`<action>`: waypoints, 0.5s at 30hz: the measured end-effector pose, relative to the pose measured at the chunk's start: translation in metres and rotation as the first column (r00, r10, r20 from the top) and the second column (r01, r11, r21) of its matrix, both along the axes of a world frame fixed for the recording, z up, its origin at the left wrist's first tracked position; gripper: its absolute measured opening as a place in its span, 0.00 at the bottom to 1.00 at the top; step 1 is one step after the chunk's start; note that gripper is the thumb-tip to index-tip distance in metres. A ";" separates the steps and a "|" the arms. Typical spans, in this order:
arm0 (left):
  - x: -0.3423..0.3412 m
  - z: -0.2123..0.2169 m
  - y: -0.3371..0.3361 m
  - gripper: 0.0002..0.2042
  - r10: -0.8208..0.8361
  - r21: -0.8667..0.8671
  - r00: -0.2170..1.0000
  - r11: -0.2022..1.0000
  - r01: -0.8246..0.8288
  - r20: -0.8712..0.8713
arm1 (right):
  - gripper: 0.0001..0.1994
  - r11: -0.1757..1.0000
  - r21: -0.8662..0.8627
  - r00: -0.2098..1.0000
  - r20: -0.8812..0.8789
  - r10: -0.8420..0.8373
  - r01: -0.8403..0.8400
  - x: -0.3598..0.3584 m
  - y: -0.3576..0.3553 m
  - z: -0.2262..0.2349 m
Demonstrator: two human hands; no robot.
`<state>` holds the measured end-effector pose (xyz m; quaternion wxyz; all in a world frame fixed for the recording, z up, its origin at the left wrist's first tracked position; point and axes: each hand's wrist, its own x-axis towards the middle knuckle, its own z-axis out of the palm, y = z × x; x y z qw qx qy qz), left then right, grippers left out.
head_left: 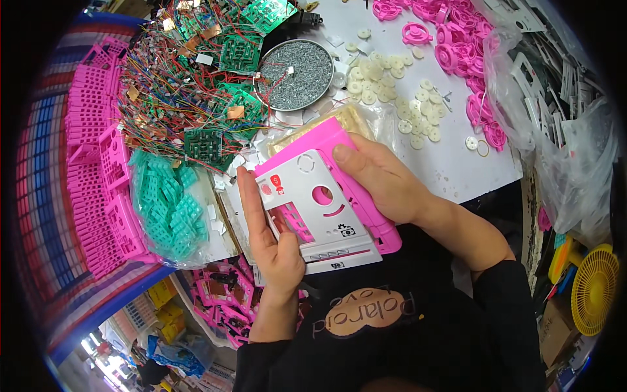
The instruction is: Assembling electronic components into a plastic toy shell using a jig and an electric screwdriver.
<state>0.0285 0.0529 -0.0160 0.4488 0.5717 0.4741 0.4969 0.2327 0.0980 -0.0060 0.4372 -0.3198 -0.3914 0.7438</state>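
My left hand (277,251) grips a white plastic front panel (307,189) by its left edge, fingers stretched along it and thumb near the window. The panel has a round hole, a rectangular window and small printed symbols. Directly behind it lies a pink plastic housing (334,137), partly covered by the panel and showing through its openings. My right hand (385,176) holds the housing at its right side, thumb on the face and fingers hidden underneath. The two pieces overlap, tilted, above the near edge of the table; whether they are fastened together I cannot tell.
Beyond my hands stand a round tray of small screws (297,73), white plastic discs (424,111) and pink ring parts (450,52). Wired green circuit boards (204,147) heap at left, beside bagged teal parts (168,209) and stacked pink housings (95,150). A bin of pink parts (225,297) sits below.
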 end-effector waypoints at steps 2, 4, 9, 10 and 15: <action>0.001 0.001 -0.002 0.43 0.001 0.017 1.000 1.000 -0.001 -0.001 | 0.21 1.000 0.003 1.000 0.011 0.008 -0.008 0.001 -0.001 0.001; 0.001 0.001 -0.003 0.43 0.001 0.032 1.000 0.999 0.000 -0.030 | 0.21 1.000 0.004 1.000 0.014 0.019 -0.019 0.001 0.000 0.003; 0.001 0.001 -0.004 0.43 0.016 0.016 0.996 1.000 -0.015 -0.084 | 0.18 1.000 -0.012 0.998 -0.060 -0.006 0.006 -0.005 0.001 0.001; 0.001 0.002 -0.005 0.43 0.021 0.013 0.996 1.000 -0.020 -0.091 | 0.17 1.000 -0.005 0.999 -0.043 -0.011 0.011 -0.006 0.000 0.002; 0.006 0.008 -0.006 0.43 0.035 0.008 0.995 0.999 -0.034 -0.091 | 0.15 0.991 -0.131 0.998 -0.067 -0.016 0.007 -0.005 0.002 -0.001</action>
